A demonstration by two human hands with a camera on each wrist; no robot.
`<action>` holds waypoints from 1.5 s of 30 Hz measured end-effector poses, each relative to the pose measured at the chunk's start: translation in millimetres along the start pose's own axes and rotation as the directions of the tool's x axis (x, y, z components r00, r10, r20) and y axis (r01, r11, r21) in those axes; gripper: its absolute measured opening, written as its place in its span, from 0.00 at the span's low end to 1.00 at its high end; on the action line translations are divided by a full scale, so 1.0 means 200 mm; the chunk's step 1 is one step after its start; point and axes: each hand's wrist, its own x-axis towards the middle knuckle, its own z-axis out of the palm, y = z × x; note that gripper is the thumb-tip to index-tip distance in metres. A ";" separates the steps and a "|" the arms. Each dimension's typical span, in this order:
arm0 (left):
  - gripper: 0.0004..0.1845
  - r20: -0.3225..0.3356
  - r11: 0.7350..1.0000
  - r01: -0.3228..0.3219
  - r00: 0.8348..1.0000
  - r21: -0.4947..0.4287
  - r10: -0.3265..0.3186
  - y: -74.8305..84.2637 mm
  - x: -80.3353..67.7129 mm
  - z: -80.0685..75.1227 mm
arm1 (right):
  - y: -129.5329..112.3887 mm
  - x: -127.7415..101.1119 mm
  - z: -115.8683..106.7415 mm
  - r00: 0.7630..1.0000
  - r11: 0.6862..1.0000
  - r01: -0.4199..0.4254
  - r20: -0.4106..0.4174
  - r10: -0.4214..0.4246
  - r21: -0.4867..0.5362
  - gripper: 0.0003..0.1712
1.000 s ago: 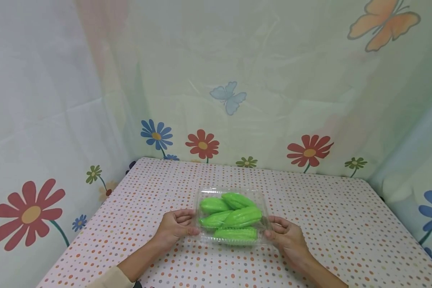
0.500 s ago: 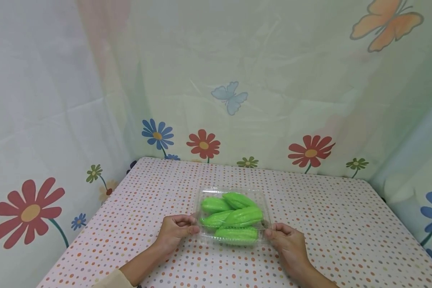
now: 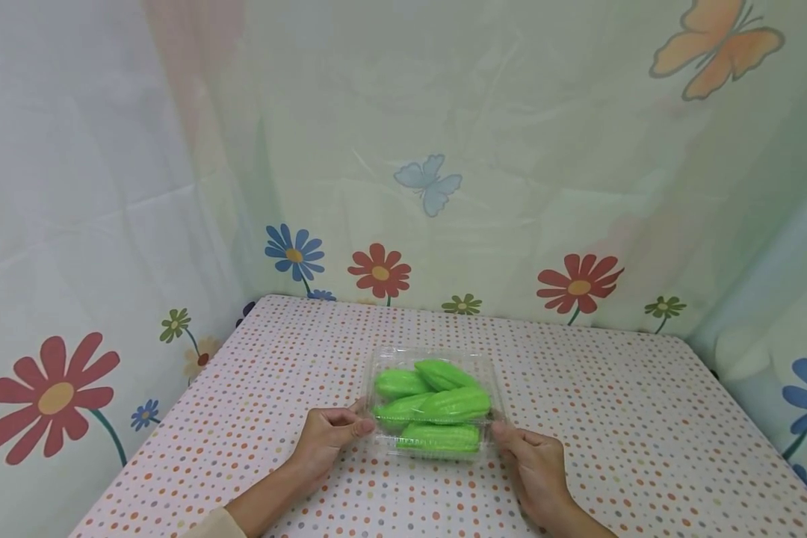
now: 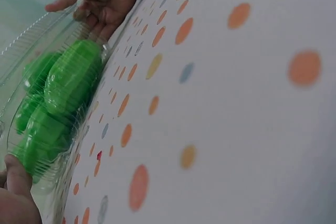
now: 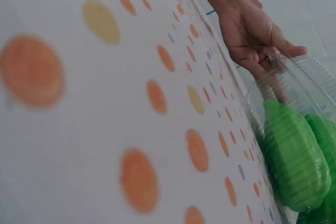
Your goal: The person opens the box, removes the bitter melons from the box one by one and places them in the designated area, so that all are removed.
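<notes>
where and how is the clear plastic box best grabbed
Probably by its left and right edges, coming from both sides: the clear plastic box is wide with thin edges, where the left hand and right hand hold it.

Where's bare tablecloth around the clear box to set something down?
Bare tablecloth lies between the clear box and the flowered backdrop, left of the left hand, and right of the right hand. Crowded: the box's gripped sides, and inside among green produce.
</notes>
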 end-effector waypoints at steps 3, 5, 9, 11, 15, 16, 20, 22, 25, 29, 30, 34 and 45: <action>0.09 0.025 1.000 0.002 1.000 -0.010 -0.001 0.00 0.00 -0.01 | 0.00 0.00 0.00 1.000 1.000 -0.006 0.007 0.006 -0.023 0.12; 0.08 0.037 1.000 0.002 0.999 -0.004 -0.002 0.00 0.00 -0.02 | 0.00 -0.01 0.00 1.000 0.998 -0.001 0.016 0.002 -0.060 0.14; 0.10 0.033 0.999 -0.006 0.999 0.047 0.004 0.02 -0.02 -0.03 | -0.01 -0.04 -0.01 0.995 0.987 0.069 0.084 -0.057 -0.142 0.18; 0.13 0.029 0.996 -0.026 0.999 0.091 0.024 0.04 -0.02 -0.04 | -0.03 -0.05 -0.02 0.990 0.972 0.107 0.116 -0.085 -0.207 0.16; 0.20 0.030 0.989 -0.031 0.999 0.148 0.027 0.08 -0.01 -0.06 | -0.08 -0.06 -0.02 0.978 0.904 0.180 0.169 -0.122 -0.387 0.13; 0.22 0.036 0.991 -0.024 0.999 0.132 0.020 0.08 -0.01 -0.06 | -0.10 -0.06 -0.02 0.974 0.877 0.201 0.182 -0.133 -0.436 0.14; 0.26 0.038 0.999 0.030 0.999 0.029 -0.031 0.11 0.01 -0.10 | -0.14 -0.06 -0.02 0.958 0.766 0.274 0.236 -0.163 -0.581 0.25; 0.24 0.031 0.998 0.055 0.998 -0.002 -0.055 0.11 0.03 -0.12 | -0.16 -0.06 -0.02 0.949 0.711 0.306 0.260 -0.178 -0.633 0.32; 0.21 0.008 0.996 0.080 0.997 0.030 -0.080 0.11 0.06 -0.13 | -0.17 -0.06 -0.03 0.927 0.607 0.375 0.292 -0.236 -0.700 0.36; 0.21 -0.016 0.994 0.092 0.996 0.066 -0.091 0.09 0.10 -0.13 | -0.19 -0.05 -0.05 0.844 0.406 0.515 0.363 -0.395 -0.755 0.31; 0.23 -0.025 0.993 0.091 0.996 0.077 -0.089 0.09 0.12 -0.13 | -0.19 -0.04 -0.05 0.811 0.347 0.550 0.386 -0.440 -0.759 0.29; 0.26 -0.040 0.990 0.078 0.996 0.119 -0.074 0.09 0.18 -0.12 | -0.19 0.00 -0.05 0.670 0.181 0.653 0.448 -0.592 -0.736 0.26; 0.27 -0.037 0.992 0.073 0.997 0.102 -0.070 0.10 0.36 -0.05 | -0.22 0.11 -0.03 0.451 0.130 0.819 0.487 -0.748 -0.559 0.26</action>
